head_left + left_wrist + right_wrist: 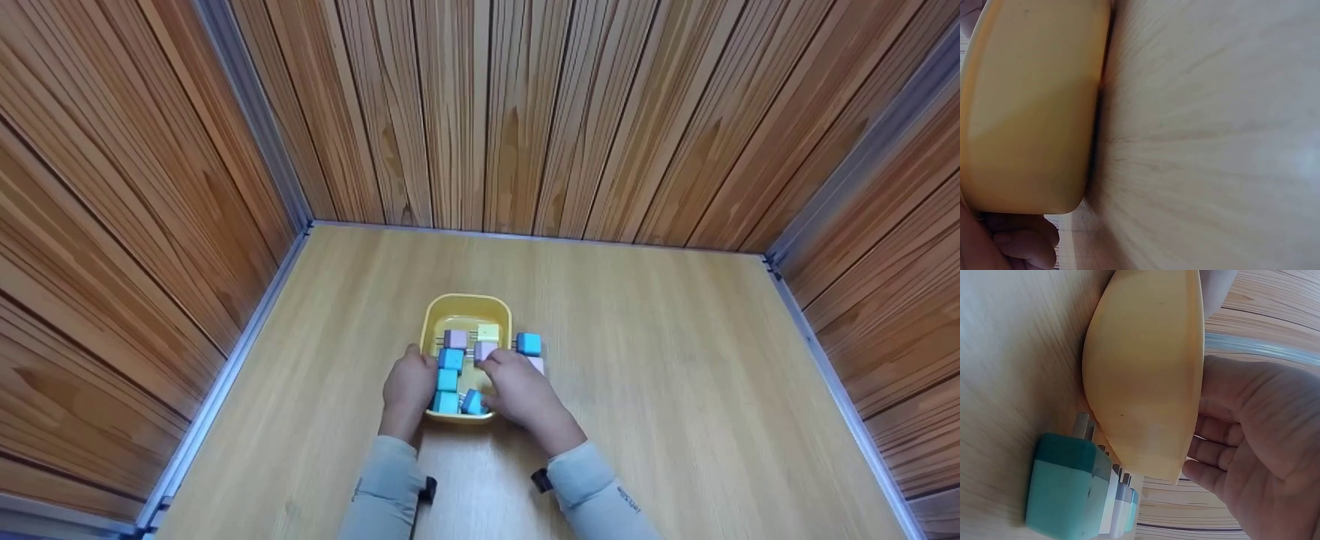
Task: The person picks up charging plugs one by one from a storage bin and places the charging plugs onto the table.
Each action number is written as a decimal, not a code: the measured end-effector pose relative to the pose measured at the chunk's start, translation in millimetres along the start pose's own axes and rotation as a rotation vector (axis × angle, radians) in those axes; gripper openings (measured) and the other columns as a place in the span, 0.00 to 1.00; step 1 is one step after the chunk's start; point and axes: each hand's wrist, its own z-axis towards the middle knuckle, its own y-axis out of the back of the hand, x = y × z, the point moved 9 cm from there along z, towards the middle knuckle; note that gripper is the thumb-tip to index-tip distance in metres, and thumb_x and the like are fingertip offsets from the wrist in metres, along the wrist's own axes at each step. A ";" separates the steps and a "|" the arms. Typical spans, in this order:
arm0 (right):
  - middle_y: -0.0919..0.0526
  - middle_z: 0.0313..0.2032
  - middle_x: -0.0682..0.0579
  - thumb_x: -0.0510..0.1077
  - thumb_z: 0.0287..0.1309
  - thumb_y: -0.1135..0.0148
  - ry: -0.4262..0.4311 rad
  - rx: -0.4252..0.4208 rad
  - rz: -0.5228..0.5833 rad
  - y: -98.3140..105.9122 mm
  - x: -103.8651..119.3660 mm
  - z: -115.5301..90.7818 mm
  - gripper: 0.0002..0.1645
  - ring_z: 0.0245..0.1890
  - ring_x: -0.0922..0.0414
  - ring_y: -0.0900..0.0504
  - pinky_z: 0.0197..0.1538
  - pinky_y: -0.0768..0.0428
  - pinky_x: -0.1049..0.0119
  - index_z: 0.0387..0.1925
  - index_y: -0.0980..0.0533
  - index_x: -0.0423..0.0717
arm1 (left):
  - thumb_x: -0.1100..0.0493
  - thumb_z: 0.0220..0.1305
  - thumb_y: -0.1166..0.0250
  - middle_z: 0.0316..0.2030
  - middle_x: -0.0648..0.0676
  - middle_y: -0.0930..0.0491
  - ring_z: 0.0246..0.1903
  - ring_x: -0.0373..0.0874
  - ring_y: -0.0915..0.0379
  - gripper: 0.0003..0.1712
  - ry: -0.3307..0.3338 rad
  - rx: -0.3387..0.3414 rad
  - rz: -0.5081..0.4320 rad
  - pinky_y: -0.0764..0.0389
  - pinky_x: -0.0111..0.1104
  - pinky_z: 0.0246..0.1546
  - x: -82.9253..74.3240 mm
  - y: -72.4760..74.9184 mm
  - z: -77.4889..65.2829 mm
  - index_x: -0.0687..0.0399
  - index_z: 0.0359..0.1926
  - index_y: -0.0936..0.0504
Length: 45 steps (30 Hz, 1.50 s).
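Observation:
A yellow plastic tray (pixel 466 301) stands on the table with several plug chargers in it. My left hand (pixel 411 382) grips its left side; in the left wrist view, curled fingers (pixel 1026 242) lie against the tray's end. My right hand (pixel 523 390) reaches over the right rim, its fingertips hidden by the tray wall in the right wrist view. A lilac charger (pixel 484 350) is right at its index finger, and a tilted blue charger (pixel 473 403) beside its thumb. I cannot tell whether it pinches either. Blue chargers (pixel 447 380) line the tray's left side, below another lilac charger (pixel 455 339).
Outside the tray's right wall stands a row of chargers, among them a blue one (pixel 529 344), a pink one (pixel 536 364) and a teal one (pixel 1064 486) with prongs toward the tray. A pale yellow charger (pixel 487 332) lies inside. Wood-panelled walls (pixel 510 112) enclose the table.

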 end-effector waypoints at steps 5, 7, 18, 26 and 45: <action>0.22 0.57 0.50 0.51 0.56 0.23 0.004 0.018 0.005 -1.4 4.4 1.3 0.36 0.58 0.52 0.25 0.67 0.27 0.52 0.65 0.23 0.47 | 0.49 0.76 0.53 0.54 0.62 0.18 0.49 0.53 0.20 0.29 0.047 0.023 -0.029 0.20 0.50 0.53 3.3 -1.4 1.0 0.60 0.70 0.32; 0.22 0.57 0.51 0.51 0.54 0.22 0.011 0.023 0.002 -2.5 6.8 2.1 0.38 0.57 0.52 0.24 0.66 0.26 0.52 0.65 0.23 0.47 | 0.48 0.77 0.53 0.55 0.61 0.19 0.49 0.52 0.21 0.30 0.066 0.034 -0.043 0.21 0.50 0.55 4.5 -2.6 1.2 0.59 0.71 0.33; 0.19 0.49 0.51 0.51 0.53 0.21 0.034 0.048 -0.083 -8.8 17.2 7.1 0.32 0.47 0.53 0.21 0.56 0.19 0.56 0.59 0.19 0.46 | 0.48 0.77 0.54 0.58 0.61 0.20 0.53 0.53 0.21 0.30 0.043 0.037 -0.043 0.22 0.51 0.57 2.9 -3.2 2.0 0.60 0.71 0.33; 0.17 0.42 0.50 0.44 0.54 0.23 0.065 0.037 -0.150 -12.2 26.2 8.6 0.22 0.38 0.55 0.21 0.47 0.17 0.59 0.50 0.16 0.44 | 0.51 0.76 0.51 0.48 0.61 0.16 0.47 0.54 0.18 0.25 -0.002 0.004 -0.016 0.19 0.51 0.48 0.0 -1.2 0.0 0.61 0.64 0.27; 0.19 0.34 0.54 0.39 0.67 0.36 -0.005 0.105 -0.055 -20.2 20.4 13.1 0.06 0.31 0.57 0.24 0.38 0.21 0.62 0.43 0.17 0.48 | 0.50 0.76 0.53 0.49 0.58 0.18 0.44 0.50 0.22 0.25 0.073 0.049 -0.062 0.20 0.47 0.51 3.9 -4.8 3.6 0.57 0.66 0.29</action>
